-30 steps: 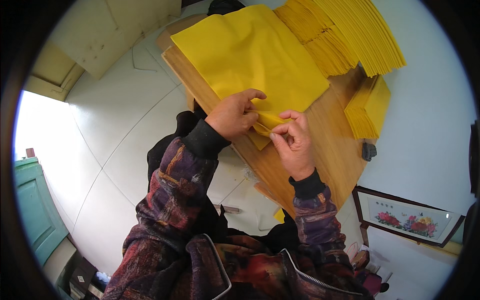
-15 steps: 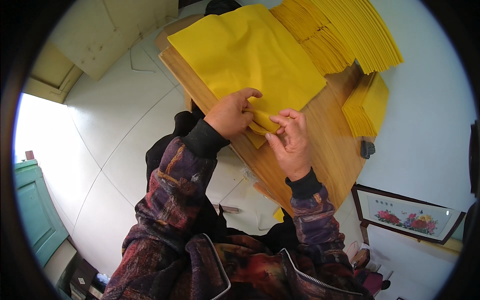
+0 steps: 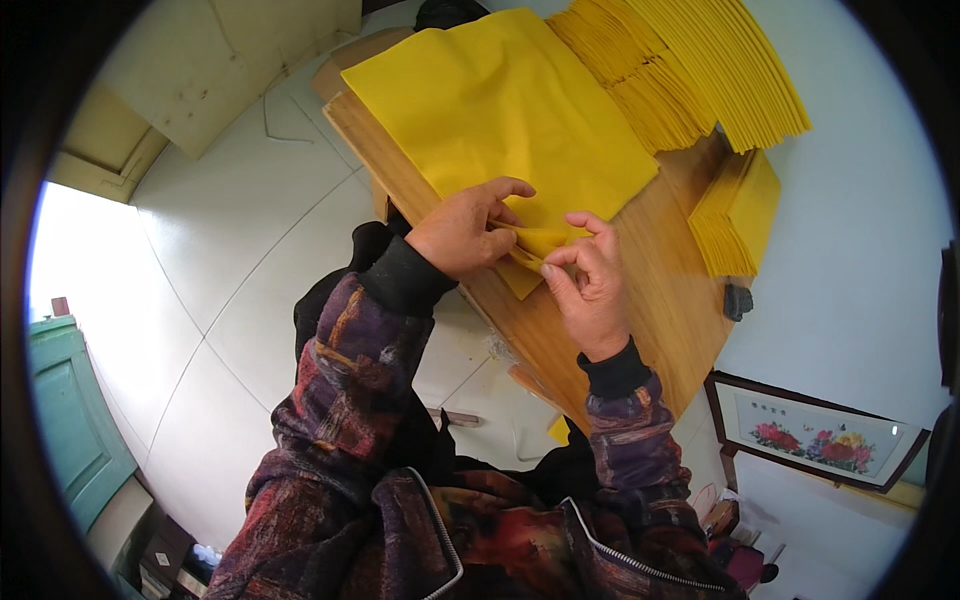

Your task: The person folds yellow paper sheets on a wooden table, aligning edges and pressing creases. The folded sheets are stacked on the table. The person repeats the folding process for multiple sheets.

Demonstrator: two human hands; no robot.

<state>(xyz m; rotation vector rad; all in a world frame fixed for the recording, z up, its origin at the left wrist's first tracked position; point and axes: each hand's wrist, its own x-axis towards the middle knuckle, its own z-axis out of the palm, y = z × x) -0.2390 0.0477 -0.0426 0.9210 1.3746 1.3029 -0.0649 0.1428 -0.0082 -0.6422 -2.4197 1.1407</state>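
Note:
A large yellow cloth-like sheet (image 3: pixel 510 110) lies over the far left part of a wooden table (image 3: pixel 655 290). At its near corner, my left hand (image 3: pixel 465 230) pinches a lifted edge of the sheet between thumb and fingers, the index finger stretched out above. My right hand (image 3: pixel 592 290) grips the same raised fold a little to the right, thumb against fingertips. Between the two hands the lifted layer bulges, and another layer's corner shows flat on the wood beneath it.
Tall stacks of folded yellow pieces (image 3: pixel 735 70) stand at the table's far right, with a smaller folded stack (image 3: pixel 735 215) nearer. A small dark block (image 3: pixel 737 300) sits by the right edge. A framed flower picture (image 3: pixel 815 430) leans at the right. Pale floor tiles (image 3: pixel 230 290) lie left.
My right thumb and fingers have closed together on the fold, and its index finger has lifted. The left hand stays at the sheet's corner, its thumb shifted slightly right.

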